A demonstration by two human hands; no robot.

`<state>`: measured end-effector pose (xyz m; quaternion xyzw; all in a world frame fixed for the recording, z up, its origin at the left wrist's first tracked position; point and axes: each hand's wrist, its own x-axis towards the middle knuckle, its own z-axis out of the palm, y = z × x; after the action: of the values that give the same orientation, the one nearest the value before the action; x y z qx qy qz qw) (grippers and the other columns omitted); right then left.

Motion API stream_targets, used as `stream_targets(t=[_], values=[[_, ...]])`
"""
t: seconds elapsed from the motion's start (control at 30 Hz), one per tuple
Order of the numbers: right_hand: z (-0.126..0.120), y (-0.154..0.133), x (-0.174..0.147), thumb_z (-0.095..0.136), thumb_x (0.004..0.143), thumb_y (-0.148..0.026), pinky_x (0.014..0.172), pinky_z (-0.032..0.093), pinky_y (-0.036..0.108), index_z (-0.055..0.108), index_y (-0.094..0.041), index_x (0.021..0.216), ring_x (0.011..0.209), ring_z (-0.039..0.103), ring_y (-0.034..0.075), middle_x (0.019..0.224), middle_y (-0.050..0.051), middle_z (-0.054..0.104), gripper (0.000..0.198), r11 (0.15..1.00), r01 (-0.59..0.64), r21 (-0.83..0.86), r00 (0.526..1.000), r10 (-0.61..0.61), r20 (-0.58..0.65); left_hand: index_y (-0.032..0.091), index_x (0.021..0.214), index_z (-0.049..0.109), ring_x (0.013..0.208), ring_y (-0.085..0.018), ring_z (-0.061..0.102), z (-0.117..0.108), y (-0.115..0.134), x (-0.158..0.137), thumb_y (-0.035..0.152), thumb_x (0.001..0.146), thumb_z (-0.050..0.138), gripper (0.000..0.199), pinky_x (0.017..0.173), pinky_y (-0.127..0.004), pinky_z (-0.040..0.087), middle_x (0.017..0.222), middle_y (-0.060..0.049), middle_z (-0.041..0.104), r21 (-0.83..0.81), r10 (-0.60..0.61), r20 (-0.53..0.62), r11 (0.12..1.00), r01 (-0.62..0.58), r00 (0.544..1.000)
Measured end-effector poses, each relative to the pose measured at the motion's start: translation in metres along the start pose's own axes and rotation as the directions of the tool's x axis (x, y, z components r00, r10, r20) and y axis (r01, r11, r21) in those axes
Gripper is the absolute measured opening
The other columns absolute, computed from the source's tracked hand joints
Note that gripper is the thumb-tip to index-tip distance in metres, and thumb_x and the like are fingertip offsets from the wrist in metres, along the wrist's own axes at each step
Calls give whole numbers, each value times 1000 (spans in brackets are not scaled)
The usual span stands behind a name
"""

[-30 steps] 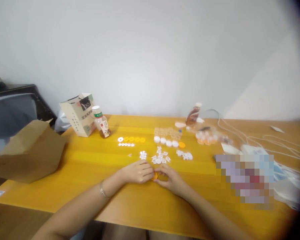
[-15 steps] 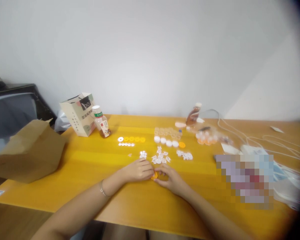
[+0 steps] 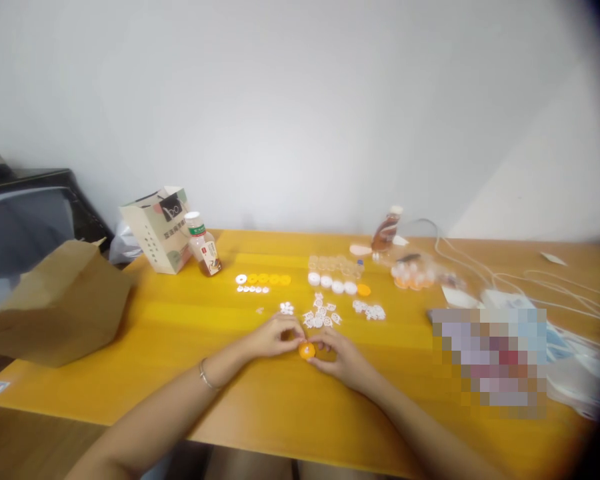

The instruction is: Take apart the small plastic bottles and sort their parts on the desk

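Note:
A small orange disc [image 3: 307, 351] with a pale spot at its centre is held just above the wooden table. My right hand [image 3: 344, 359] grips its right side, thumb below and fingertips above. At the upper left edge, the thumb and forefinger of my left hand [image 3: 276, 335] close in a pinch against it; any smaller part between those fingertips is too blurred to make out. Just beyond my hands lie a pile of white cut-out plastic pieces [image 3: 321, 316] and a cluster of small white pieces [image 3: 287, 309].
Yellow rings [image 3: 263, 278] form a row at left, small white discs [image 3: 253, 289] before them. White round caps [image 3: 331, 283] and clear cups [image 3: 330, 264] line up at right. Drink bottles [image 3: 206, 250], a paper bag [image 3: 155, 230], brown paper [image 3: 63, 303] and cables [image 3: 480, 267] stand around.
My left hand has rolled back slightly from over the orange disc, so more of the disc's face shows. The right hand keeps its grip almost unmoved.

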<state>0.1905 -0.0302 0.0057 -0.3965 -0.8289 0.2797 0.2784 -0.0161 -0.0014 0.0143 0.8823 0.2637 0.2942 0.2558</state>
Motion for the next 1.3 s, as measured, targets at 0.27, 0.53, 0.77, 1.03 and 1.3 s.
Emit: stream_targets(t=[0.27, 0.53, 0.77, 1.03, 1.3], values=[[-2, -3, 0, 60, 75, -30, 68, 43, 27, 63, -22, 91, 73, 51, 15, 78, 2, 55, 19, 1000, -19, 1, 1000, 19, 8, 13, 80, 57, 77, -13, 56, -39, -7, -6, 24, 83, 48, 14, 75, -26, 43, 81, -5, 61, 2, -125, -161, 992, 127, 979], [-3, -5, -1, 59, 76, -31, 68, 43, 27, 63, -22, 91, 74, 51, 15, 79, 2, 54, 19, 1000, -25, 15, 1000, 24, 20, 14, 80, 60, 68, -13, 54, -85, -38, -30, 23, 78, 49, 14, 61, -21, 41, 76, -2, 62, 179, -371, -5, 913, 366, 929], [-2, -3, -1, 59, 76, -31, 68, 43, 26, 63, -22, 92, 74, 50, 15, 80, 2, 54, 19, 1000, -16, 5, 1000, 16, 21, 15, 76, 59, 68, -13, 54, -77, -44, -30, 20, 77, 47, 13, 64, -23, 41, 75, -2, 62, 236, -376, 9, 901, 363, 927], [-3, -4, -1, 60, 75, -30, 68, 43, 27, 63, -22, 91, 73, 50, 15, 79, 2, 54, 18, 1000, -18, 19, 1000, 18, 16, 14, 75, 60, 69, -14, 55, -76, -42, -28, 23, 79, 48, 15, 65, -24, 41, 75, -3, 62, 261, -383, -2, 891, 371, 924], [-4, -6, 0, 60, 75, -32, 67, 42, 27, 62, -22, 88, 72, 50, 15, 78, 2, 55, 17, 1000, -12, 24, 1000, 12, -1, 15, 78, 62, 74, -15, 55, -73, -19, -18, 30, 86, 47, 23, 71, -27, 43, 76, -4, 62, 291, -209, -50, 933, 214, 977]])
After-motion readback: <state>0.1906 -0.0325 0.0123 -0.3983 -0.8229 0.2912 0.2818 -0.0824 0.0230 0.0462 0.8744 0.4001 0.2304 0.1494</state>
